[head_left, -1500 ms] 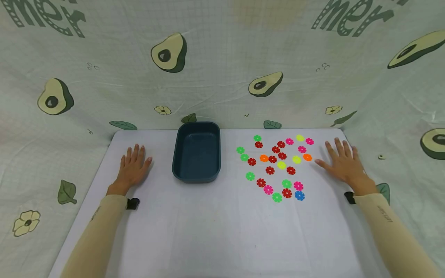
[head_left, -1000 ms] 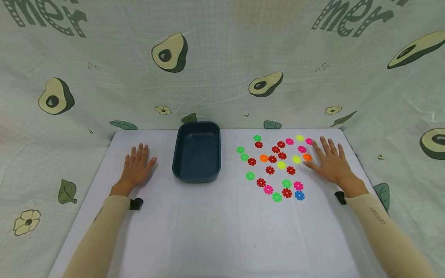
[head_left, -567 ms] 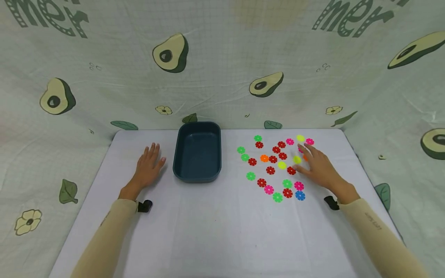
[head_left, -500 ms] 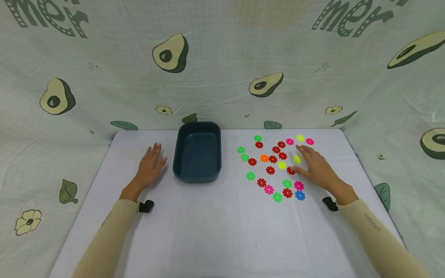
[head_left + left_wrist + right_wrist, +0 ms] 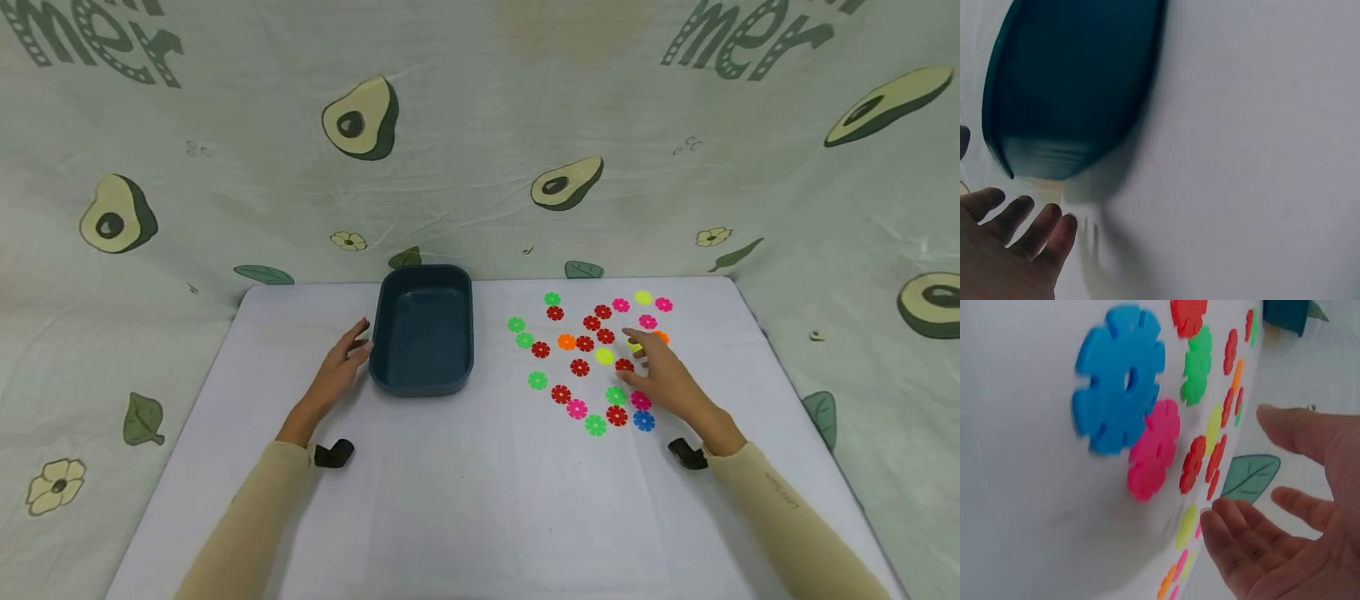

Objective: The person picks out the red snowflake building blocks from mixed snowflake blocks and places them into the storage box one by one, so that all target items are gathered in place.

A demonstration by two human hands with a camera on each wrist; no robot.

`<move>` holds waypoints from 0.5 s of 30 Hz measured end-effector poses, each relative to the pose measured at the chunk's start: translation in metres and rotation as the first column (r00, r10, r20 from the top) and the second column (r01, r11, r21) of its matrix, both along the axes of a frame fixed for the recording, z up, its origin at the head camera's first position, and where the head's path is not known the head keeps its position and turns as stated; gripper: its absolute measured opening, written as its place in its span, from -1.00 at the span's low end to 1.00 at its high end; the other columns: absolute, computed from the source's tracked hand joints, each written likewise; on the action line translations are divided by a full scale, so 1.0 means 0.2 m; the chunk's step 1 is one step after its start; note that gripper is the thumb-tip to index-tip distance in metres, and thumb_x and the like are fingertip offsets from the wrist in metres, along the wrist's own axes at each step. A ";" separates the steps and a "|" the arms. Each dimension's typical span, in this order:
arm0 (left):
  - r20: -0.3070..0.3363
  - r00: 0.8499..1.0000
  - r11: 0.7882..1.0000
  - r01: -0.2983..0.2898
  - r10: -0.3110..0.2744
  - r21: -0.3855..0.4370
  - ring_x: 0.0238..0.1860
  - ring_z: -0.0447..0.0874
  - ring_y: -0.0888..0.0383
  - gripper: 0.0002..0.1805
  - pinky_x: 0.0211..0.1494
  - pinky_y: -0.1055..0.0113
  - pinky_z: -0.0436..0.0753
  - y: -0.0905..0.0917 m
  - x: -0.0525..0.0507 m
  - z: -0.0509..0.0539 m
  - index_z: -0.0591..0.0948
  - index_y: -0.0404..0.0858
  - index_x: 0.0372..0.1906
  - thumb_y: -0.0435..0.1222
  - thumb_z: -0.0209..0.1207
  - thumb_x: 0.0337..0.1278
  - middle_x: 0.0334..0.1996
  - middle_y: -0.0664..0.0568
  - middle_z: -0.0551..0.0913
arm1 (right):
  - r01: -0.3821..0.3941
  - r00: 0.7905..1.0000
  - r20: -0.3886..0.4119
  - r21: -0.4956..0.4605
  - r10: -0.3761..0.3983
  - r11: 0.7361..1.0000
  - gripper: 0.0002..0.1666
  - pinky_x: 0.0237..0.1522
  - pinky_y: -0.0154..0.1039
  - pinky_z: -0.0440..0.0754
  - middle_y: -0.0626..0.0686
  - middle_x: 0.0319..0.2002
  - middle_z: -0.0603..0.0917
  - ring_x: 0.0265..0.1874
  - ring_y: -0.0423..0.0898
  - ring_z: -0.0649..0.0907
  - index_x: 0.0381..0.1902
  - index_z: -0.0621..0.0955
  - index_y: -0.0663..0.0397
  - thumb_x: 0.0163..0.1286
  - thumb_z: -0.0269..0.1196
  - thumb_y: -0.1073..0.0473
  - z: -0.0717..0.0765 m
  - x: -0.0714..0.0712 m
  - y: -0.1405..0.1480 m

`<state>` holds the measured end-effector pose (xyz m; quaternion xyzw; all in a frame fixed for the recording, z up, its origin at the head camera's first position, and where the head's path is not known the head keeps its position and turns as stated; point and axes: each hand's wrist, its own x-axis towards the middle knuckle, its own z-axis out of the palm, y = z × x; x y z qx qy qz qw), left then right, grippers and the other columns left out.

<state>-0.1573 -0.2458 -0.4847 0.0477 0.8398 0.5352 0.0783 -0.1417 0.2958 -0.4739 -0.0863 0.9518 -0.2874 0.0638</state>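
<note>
A dark teal rectangular bin (image 5: 422, 389) stands on the white table. Close by its left side is my left hand (image 5: 337, 373), fingers extended; in the left wrist view this hand (image 5: 1019, 247) is apart from the bin (image 5: 1072, 81). Several flat, notched plastic discs, like snowflake building pieces, lie scattered to the right: red (image 5: 580, 367), green (image 5: 537, 380), pink (image 5: 577, 409), yellow, orange and one blue disc (image 5: 644, 421). Over their right part hovers my right hand (image 5: 660, 375), fingers bent loosely. The right wrist view shows nothing within this hand (image 5: 1285, 531).
A pale cloth (image 5: 465, 200) printed with avocados and leaves hangs behind and around the table (image 5: 465, 517). Black wrist straps (image 5: 334, 453) sit at both sleeve cuffs.
My left hand has moved right, up to the bin. The right hand has moved left from the table's right side over the discs, its fingers bending. Bin and discs stay put.
</note>
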 end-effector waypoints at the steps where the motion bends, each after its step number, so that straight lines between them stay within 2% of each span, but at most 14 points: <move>1: 0.013 1.000 1.000 -0.007 0.007 0.012 0.59 0.15 -0.31 -0.31 0.55 -0.26 0.23 0.01 0.00 0.00 -0.03 -0.33 0.72 -0.22 -0.10 0.75 0.68 -0.27 0.03 | 0.009 1.000 0.000 -0.010 -0.009 1.000 -0.06 0.13 0.30 0.67 0.43 0.36 0.41 0.21 0.39 0.56 0.58 0.26 0.31 0.38 0.46 0.26 0.00 0.00 -0.01; 3: 0.041 0.999 0.999 -0.024 0.022 0.040 0.57 0.19 -0.27 -0.31 0.52 -0.15 0.32 0.02 0.01 0.01 -0.02 -0.32 0.72 -0.20 -0.11 0.75 0.68 -0.26 0.06 | 0.029 1.000 0.007 -0.033 -0.029 0.999 -0.08 0.15 0.30 0.66 0.44 0.34 0.44 0.21 0.39 0.57 0.56 0.28 0.33 0.38 0.45 0.29 -0.01 0.01 -0.02; 5: 0.066 0.997 0.997 -0.046 0.042 0.063 0.53 0.24 -0.21 -0.33 0.47 0.07 0.41 0.03 0.01 0.01 0.00 -0.31 0.72 -0.21 -0.11 0.75 0.67 -0.26 0.09 | 0.047 0.999 0.022 -0.053 -0.046 0.998 -0.11 0.18 0.30 0.64 0.45 0.32 0.46 0.21 0.39 0.57 0.55 0.29 0.35 0.38 0.45 0.31 -0.01 0.01 -0.04; 9: 0.104 0.992 0.992 -0.086 0.076 0.091 0.39 0.39 -0.04 -0.35 0.21 0.49 0.48 0.05 0.02 0.02 0.07 -0.30 0.71 -0.25 -0.08 0.74 0.62 -0.27 0.17 | 0.076 0.996 0.056 -0.075 -0.072 0.994 -0.16 0.21 0.31 0.61 0.45 0.27 0.50 0.20 0.40 0.57 0.52 0.31 0.37 0.40 0.43 0.33 -0.02 0.01 -0.06; 11: 0.116 0.990 0.990 -0.096 0.085 0.101 0.27 0.45 0.09 -0.36 0.11 0.57 0.47 0.06 0.02 0.02 0.09 -0.31 0.70 -0.26 -0.06 0.73 0.60 -0.27 0.20 | 0.088 0.994 0.065 -0.079 -0.083 0.993 -0.18 0.22 0.31 0.61 0.45 0.25 0.51 0.19 0.40 0.57 0.51 0.32 0.37 0.41 0.41 0.34 -0.02 0.02 -0.06; 15: 0.125 0.987 0.987 -0.112 0.097 0.117 0.06 0.47 0.30 -0.36 0.05 0.55 0.49 0.07 0.02 0.02 0.12 -0.32 0.69 -0.28 -0.04 0.71 0.55 -0.28 0.24 | 0.092 0.994 0.066 -0.087 -0.086 0.992 -0.22 0.21 0.31 0.61 0.45 0.21 0.54 0.16 0.39 0.59 0.49 0.34 0.38 0.41 0.39 0.37 -0.02 0.02 -0.06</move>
